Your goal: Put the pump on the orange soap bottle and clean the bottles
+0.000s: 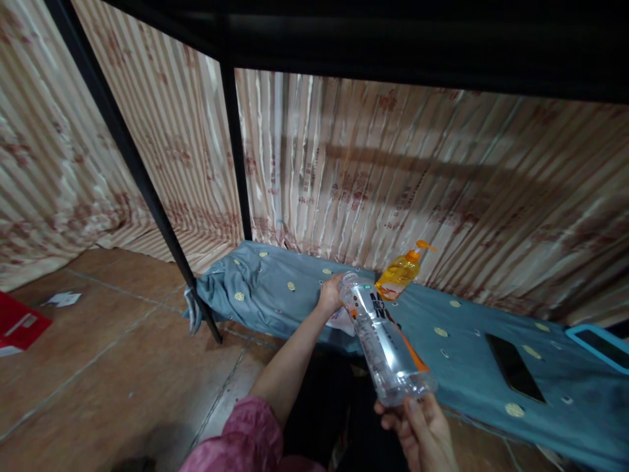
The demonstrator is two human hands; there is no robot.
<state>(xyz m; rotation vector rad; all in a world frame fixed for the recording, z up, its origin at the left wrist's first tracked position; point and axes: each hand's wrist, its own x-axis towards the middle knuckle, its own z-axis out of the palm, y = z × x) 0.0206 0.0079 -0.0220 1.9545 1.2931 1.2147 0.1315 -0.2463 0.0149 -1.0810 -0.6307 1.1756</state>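
My right hand (425, 429) grips the base of a clear plastic bottle (383, 341) with a dark and orange label, held tilted with its neck pointing away from me. My left hand (330, 295) reaches over the blue bed sheet (275, 288) and is closed at the bottle's neck, where the cap is. A white crumpled thing (343, 321) lies on the sheet just under that hand. An orange pump bottle (400, 272) lies on the sheet close behind the clear bottle.
A dark phone (514, 367) lies on the sheet at right, beside a light blue tablet or case (602, 344). Black bunk frame posts (236, 151) stand at the bed's left end, under striped curtains. A red packet (17, 324) and paper (61, 299) lie on the tiled floor.
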